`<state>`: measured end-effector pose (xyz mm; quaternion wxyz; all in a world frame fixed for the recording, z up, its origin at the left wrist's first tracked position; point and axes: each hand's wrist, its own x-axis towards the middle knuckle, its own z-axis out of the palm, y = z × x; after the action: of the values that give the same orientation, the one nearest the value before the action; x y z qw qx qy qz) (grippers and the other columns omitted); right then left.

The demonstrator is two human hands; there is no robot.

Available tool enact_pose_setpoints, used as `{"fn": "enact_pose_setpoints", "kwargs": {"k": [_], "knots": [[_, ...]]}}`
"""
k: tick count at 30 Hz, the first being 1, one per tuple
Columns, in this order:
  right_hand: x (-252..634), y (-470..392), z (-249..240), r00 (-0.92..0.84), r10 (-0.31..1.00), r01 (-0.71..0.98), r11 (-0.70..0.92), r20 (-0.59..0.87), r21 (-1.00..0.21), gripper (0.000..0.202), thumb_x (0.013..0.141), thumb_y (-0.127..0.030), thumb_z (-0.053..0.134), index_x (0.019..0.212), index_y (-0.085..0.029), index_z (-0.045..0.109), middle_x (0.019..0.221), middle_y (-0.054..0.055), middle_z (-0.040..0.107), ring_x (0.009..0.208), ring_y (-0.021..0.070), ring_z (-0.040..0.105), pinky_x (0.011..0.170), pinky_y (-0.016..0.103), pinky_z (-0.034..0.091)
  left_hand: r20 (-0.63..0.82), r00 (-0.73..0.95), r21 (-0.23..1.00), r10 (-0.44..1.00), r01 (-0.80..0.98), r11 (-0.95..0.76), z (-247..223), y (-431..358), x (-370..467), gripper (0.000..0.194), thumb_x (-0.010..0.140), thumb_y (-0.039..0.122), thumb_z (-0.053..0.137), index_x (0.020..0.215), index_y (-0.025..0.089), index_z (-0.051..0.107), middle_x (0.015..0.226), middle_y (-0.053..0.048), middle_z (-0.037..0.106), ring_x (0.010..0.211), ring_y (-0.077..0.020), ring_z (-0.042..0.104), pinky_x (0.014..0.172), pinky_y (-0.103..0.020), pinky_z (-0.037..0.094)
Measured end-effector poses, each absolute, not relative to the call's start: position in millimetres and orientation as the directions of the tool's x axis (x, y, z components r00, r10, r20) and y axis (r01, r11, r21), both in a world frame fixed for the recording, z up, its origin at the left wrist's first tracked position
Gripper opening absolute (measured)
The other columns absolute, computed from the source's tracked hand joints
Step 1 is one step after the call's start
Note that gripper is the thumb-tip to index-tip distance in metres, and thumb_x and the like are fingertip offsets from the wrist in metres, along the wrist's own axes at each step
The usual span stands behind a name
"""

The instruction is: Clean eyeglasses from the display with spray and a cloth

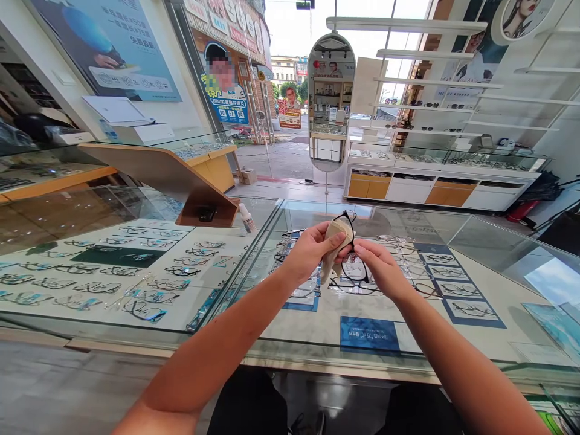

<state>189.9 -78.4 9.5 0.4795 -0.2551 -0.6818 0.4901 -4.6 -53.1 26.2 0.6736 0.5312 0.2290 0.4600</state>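
Observation:
Above the glass counter, my left hand [312, 248] is closed around a beige cleaning cloth [334, 232], its thumb pressed on top. The cloth is folded over one lens of a pair of black-framed eyeglasses [366, 272], so that lens is mostly hidden. My right hand [377, 261] pinches the same eyeglasses near the middle of the frame. The other rim hangs below my right fingers, uncovered. Both hands are close together, and the eyeglasses are held upright on their side.
Under the glass countertop [290, 338] lie rows of eyeglass frames and a blue card [369, 334]. A small white spray bottle [247, 217] stands left of my hands, beside a wooden stand [181, 175]. Beyond the counter are an oval mirror [332, 96] and a display cabinet [444, 187].

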Motion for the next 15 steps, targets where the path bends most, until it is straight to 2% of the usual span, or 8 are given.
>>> {"fn": "enact_pose_setpoints", "kwargs": {"k": [5, 7, 9, 11, 15], "knots": [[194, -81, 13, -0.429, 0.808, -0.006, 0.445, 0.404, -0.895, 0.034, 0.109, -0.047, 0.057, 0.102, -0.025, 0.083, 0.105, 0.006, 0.080, 0.108, 0.0266, 0.071, 0.103, 0.042, 0.053, 0.172, 0.434, 0.941, 0.884, -0.339, -0.017, 25, -49, -9, 0.043, 0.079, 0.050, 0.094, 0.092, 0.015, 0.074, 0.076, -0.001, 0.069, 0.062, -0.0099, 0.061, 0.061, -0.023, 0.055], [195, -83, 15, -0.351, 0.817, 0.099, 0.518, 0.457, -0.850, 0.027, 0.107, -0.043, 0.060, 0.103, -0.026, 0.081, 0.106, 0.005, 0.080, 0.105, 0.0253, 0.071, 0.098, 0.041, 0.053, 0.178, 0.388, 0.946, 0.904, -0.322, -0.048, 26, -49, -11, 0.045, 0.075, 0.050, 0.097, 0.093, 0.015, 0.076, 0.082, -0.003, 0.072, 0.068, -0.0120, 0.065, 0.063, -0.024, 0.056], [196, -87, 18, -0.200, 0.784, 0.243, 0.621, 0.588, -0.745, 0.017, 0.104, -0.038, 0.066, 0.106, -0.026, 0.078, 0.103, 0.004, 0.078, 0.097, 0.0234, 0.069, 0.089, 0.039, 0.052, 0.189, 0.343, 0.951, 0.920, -0.297, -0.084, 28, -50, -12, 0.046, 0.072, 0.051, 0.098, 0.092, 0.016, 0.077, 0.084, -0.003, 0.073, 0.071, -0.0127, 0.065, 0.064, -0.024, 0.055], [197, -91, 21, -0.086, 0.678, 0.377, 0.701, 0.730, -0.606, 0.010, 0.102, -0.032, 0.069, 0.106, -0.026, 0.075, 0.096, 0.004, 0.076, 0.088, 0.0215, 0.065, 0.081, 0.038, 0.049, 0.220, 0.297, 0.958, 0.929, -0.247, -0.148, 30, -53, -11, 0.046, 0.071, 0.052, 0.099, 0.089, 0.016, 0.077, 0.081, -0.002, 0.071, 0.070, -0.0119, 0.062, 0.064, -0.023, 0.052], [196, -97, 26, -0.097, 0.485, 0.521, 0.768, 0.869, -0.371, 0.003, 0.101, -0.023, 0.071, 0.099, -0.025, 0.073, 0.081, 0.001, 0.070, 0.074, 0.0184, 0.058, 0.074, 0.037, 0.045, 0.318, 0.239, 0.948, 0.918, -0.065, -0.312, 33, -61, -9, 0.044, 0.071, 0.054, 0.097, 0.083, 0.016, 0.077, 0.074, 0.000, 0.068, 0.067, -0.0112, 0.056, 0.060, -0.023, 0.044]]}}
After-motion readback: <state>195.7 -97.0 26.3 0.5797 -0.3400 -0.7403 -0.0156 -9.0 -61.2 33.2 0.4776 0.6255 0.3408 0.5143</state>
